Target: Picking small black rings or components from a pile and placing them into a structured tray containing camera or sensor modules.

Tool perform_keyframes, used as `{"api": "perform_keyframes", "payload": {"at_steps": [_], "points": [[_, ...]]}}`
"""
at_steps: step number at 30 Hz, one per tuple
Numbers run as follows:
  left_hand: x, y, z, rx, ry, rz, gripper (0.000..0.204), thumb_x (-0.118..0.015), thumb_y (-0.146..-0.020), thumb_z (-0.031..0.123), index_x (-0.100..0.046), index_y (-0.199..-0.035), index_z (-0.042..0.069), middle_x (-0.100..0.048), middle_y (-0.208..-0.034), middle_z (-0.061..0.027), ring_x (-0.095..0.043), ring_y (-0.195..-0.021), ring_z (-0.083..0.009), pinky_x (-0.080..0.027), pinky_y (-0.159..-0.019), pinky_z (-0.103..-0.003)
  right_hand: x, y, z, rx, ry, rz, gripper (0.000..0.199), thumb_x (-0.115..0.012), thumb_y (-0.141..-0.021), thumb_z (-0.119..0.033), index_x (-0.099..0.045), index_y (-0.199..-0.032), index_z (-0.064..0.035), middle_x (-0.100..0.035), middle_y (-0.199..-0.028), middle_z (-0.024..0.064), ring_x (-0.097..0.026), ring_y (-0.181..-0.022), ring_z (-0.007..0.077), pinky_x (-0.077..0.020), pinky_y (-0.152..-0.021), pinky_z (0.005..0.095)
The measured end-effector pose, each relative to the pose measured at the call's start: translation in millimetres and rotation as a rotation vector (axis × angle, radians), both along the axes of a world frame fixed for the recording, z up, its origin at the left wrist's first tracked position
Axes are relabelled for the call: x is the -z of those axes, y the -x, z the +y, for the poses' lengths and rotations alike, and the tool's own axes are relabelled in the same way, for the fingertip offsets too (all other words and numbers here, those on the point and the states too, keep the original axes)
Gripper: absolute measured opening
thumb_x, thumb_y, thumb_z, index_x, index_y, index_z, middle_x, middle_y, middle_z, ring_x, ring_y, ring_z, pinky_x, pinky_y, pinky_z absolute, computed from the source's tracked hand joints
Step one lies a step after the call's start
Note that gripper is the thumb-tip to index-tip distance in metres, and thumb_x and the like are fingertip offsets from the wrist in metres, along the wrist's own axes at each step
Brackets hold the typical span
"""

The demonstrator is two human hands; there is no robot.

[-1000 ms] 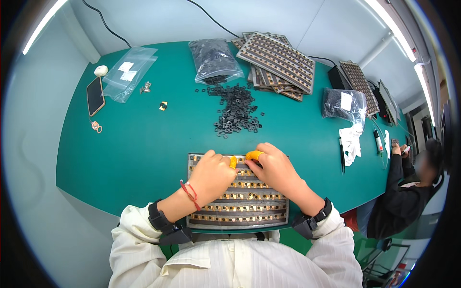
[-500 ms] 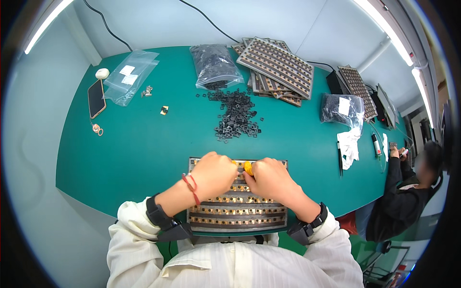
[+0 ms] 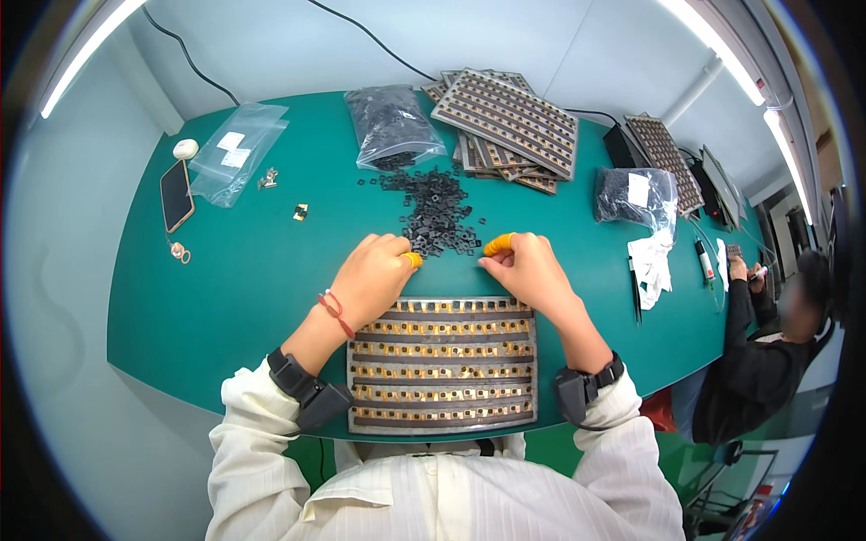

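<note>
A tray [image 3: 442,384] with rows of small gold and black parts lies flat at the table's near edge in front of me. Past its far edge is a loose pile of small black square frames [image 3: 437,212]. My left hand [image 3: 372,278], with a yellow finger cover, reaches the pile's near left side, its fingers bent together. Beside the pile's near right side, my right hand [image 3: 532,275] has thumb and yellow-covered forefinger brought together. Whether either hand pinches a small frame is too small to tell.
A bag of black parts [image 3: 392,126] and stacked trays [image 3: 510,122] are at the back. A phone [image 3: 178,196], flat plastic bag [image 3: 236,158] and small gold part [image 3: 300,212] lie left. Right are another filled bag [image 3: 631,196], tweezers [image 3: 635,288] and a co-worker [image 3: 758,370].
Both hands have moved away from the tray's far rows to the near sides of the black pile, and farther apart. The tray's far rows are now uncovered.
</note>
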State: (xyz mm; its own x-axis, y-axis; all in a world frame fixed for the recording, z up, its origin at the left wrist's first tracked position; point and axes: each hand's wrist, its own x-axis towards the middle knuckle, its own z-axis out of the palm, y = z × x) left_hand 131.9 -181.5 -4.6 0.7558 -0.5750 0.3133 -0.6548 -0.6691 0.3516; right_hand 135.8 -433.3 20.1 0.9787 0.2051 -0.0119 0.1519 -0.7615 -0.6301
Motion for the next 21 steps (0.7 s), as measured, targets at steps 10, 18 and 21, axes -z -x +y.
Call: {"api": "perform_keyframes", "payload": {"at_steps": [10, 18, 21], "points": [[-0.2, 16.8, 9.0, -0.136, 0.126, 0.097, 0.010, -0.068, -0.084, 0.008, -0.071, -0.091, 0.002, -0.061, -0.088, -0.0096, -0.058, -0.084, -0.0293, -0.048, -0.078, -0.039, 2.4, -0.5, 24.9, -0.060, 0.105, 0.026, 0.022, -0.075, -0.081, -0.013, -0.070, -0.087, 0.0072, -0.070, -0.077, 0.0203, -0.070, -0.073, 0.0346, -0.0558, -0.068, 0.0418], [-3.3, 11.3, 9.9, -0.069, 0.145, 0.108, 0.012, -0.069, -0.084, 0.009, -0.071, -0.095, 0.002, -0.061, -0.089, -0.0101, -0.058, -0.085, -0.0302, -0.047, -0.080, -0.039, -1.7, 2.0, 8.7, -0.041, 0.044, -0.033, 0.020, -0.072, -0.083, -0.006, -0.071, -0.098, 0.0081, -0.071, -0.082, 0.0217, -0.070, -0.068, 0.0264, -0.0549, -0.064, 0.0348], [-0.8, 11.6, 6.8, -0.039, 0.100, 0.090, 0.012, -0.069, -0.084, 0.009, -0.071, -0.094, 0.003, -0.061, -0.089, -0.0098, -0.058, -0.086, -0.0295, -0.046, -0.082, -0.039, -3.9, 3.4, 0.9, -0.005, 0.020, -0.019, 0.020, -0.072, -0.084, -0.005, -0.072, -0.099, 0.0074, -0.072, -0.085, 0.0210, -0.070, -0.071, 0.0256, -0.0553, -0.067, 0.0339]]}}
